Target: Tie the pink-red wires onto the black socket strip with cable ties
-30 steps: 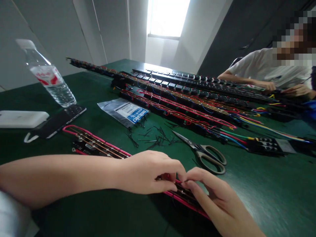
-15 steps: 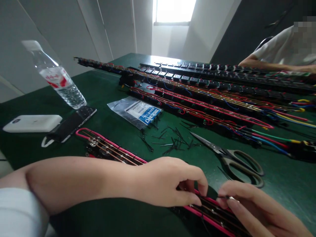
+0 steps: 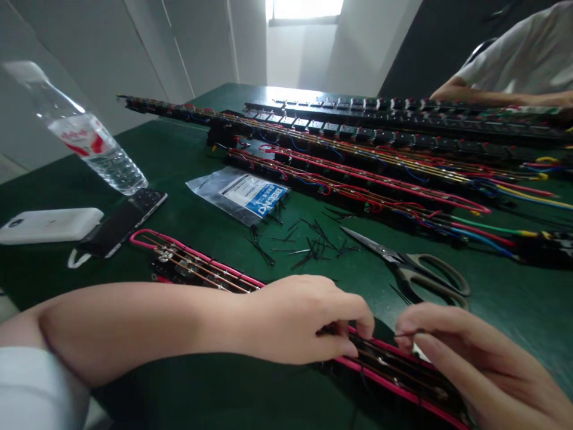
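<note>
My left hand (image 3: 313, 322) reaches across from the left, thumb and fingers curled over a long black circuit strip (image 3: 385, 361) with pink and copper-coloured wires along it. The strip lies at a slant on the table, partly hidden under my forearm; its looped pink wire end shows at the left. Just right of it, my right hand (image 3: 470, 352) pinches a thin black cable tie (image 3: 406, 335) between thumb and forefinger. Where the tie's far end runs is hard to make out. Loose black cable ties (image 3: 313, 246) lie scattered behind my hands.
Scissors (image 3: 409, 269) lie beyond my right hand. A plastic bag (image 3: 242, 192), a water bottle (image 3: 92, 140), a dark phone (image 3: 123, 224) and a white device (image 3: 51, 225) are on the green table. Several wired strips (image 3: 340, 158) stretch across behind. A person's arm (image 3: 496, 95) rests at the far right.
The view has shifted slightly, so things on the table sit a little further left and higher. My right hand has turned slightly, with the cable tie still pinched; my left hand keeps its hold.
</note>
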